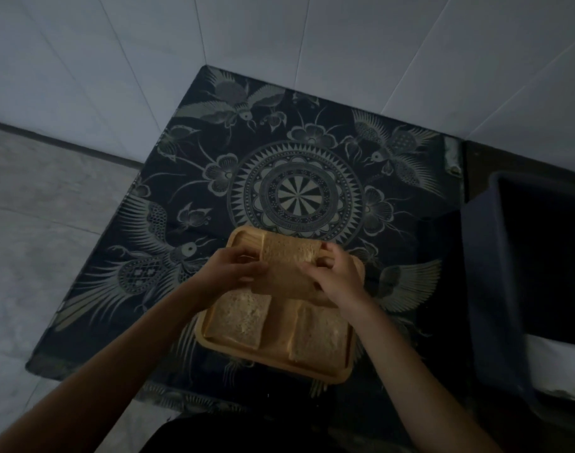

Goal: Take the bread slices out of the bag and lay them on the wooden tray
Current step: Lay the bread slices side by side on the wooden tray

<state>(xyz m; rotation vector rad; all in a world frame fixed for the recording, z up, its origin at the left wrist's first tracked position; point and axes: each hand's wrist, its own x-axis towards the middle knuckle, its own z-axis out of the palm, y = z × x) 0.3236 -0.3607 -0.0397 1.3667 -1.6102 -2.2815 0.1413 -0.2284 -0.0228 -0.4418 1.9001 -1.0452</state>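
Bread slices (pixel 287 268) sit gripped between both hands above the far half of the wooden tray (pixel 269 361); the left hand (pixel 233 268) clasps their left edge, the right hand (pixel 336 277) their right edge, fingers curled closed on them. Two more slices lie flat on the tray's near half, one at left (pixel 238 317) and one at right (pixel 318 333), just apart. The tray rests on a dark bench cloth (pixel 296 178) patterned with birds and a central medallion. A dark bin (pixel 495 279) stands to the right, tiled walls behind.
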